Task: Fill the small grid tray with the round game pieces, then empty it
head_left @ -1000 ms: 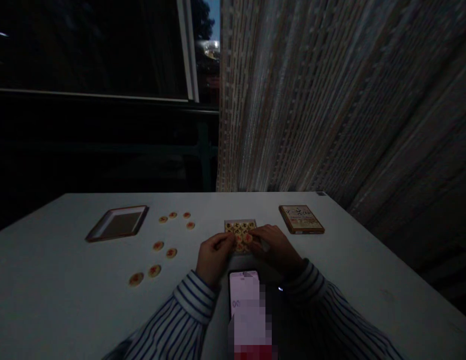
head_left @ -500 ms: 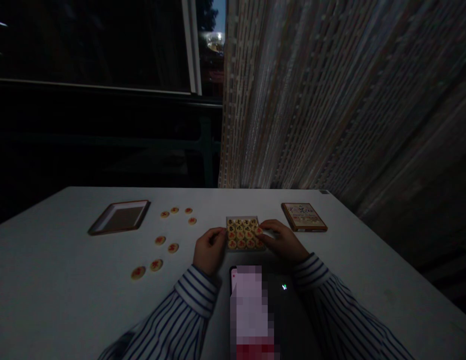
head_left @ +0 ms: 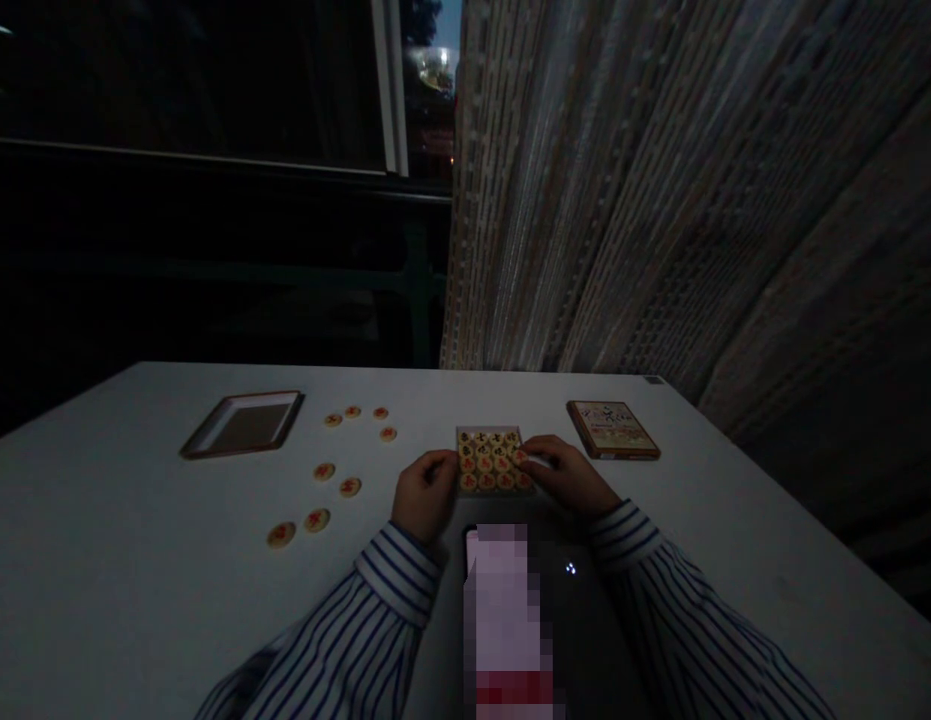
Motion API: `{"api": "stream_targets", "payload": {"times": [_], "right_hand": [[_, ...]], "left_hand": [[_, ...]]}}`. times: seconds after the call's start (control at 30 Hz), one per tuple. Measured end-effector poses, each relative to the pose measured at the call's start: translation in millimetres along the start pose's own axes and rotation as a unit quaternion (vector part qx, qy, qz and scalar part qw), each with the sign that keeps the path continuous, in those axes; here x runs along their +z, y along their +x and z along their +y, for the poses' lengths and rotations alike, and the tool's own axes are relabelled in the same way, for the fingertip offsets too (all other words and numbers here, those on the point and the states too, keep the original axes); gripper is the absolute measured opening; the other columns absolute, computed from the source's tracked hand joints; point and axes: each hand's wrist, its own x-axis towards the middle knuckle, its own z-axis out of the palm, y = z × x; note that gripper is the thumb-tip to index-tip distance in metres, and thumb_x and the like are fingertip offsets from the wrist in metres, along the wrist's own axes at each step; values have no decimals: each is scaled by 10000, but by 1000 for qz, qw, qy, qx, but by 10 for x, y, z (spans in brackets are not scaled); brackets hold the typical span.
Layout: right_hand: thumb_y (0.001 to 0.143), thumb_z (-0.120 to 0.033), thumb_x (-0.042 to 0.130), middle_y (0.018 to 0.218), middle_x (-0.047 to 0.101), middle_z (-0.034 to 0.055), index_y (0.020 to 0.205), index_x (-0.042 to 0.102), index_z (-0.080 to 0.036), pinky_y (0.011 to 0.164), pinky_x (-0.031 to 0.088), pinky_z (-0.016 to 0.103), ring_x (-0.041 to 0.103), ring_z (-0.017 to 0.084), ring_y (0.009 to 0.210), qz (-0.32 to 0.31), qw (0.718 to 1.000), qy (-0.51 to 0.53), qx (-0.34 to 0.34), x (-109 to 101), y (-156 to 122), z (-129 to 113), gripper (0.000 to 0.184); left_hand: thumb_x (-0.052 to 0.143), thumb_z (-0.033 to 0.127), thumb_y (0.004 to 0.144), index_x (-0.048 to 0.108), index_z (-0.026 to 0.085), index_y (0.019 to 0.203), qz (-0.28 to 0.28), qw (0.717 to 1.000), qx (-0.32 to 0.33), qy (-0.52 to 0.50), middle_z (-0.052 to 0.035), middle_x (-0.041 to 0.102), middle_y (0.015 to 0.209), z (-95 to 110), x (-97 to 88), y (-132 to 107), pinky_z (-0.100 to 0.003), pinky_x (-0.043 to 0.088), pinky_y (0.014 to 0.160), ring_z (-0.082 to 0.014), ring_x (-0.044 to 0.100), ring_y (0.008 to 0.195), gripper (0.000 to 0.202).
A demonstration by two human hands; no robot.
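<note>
Xiangqi pieces packed in a shallow square tray, left hand curled at its left edge, right hand bent over its right side, any pinch impossible to tell!

1. The white tabletop holds everything.
2. A flat brown tray lies on the left.
3. Round Chinese chess pieces lie near it.
4. More sit in rows in a small box.
5. A flat picture box lies on the right.
6. A phone lies near the front edge.
</note>
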Motion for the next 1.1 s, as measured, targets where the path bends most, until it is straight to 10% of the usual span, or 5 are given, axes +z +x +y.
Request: {"api": "stream_targets", "payload": {"times": [1.1], "right_hand": [[773, -309, 555, 956, 633, 73, 929, 661, -184, 873, 435, 358, 572, 182, 923, -20, 999, -7, 25, 16, 25, 95, 226]], "left_hand": [[573, 375, 682, 659, 129, 753, -5, 1000, -15, -2, -63, 691, 720, 27, 15, -23, -289, 498, 662, -175, 628, 696, 271]]}}
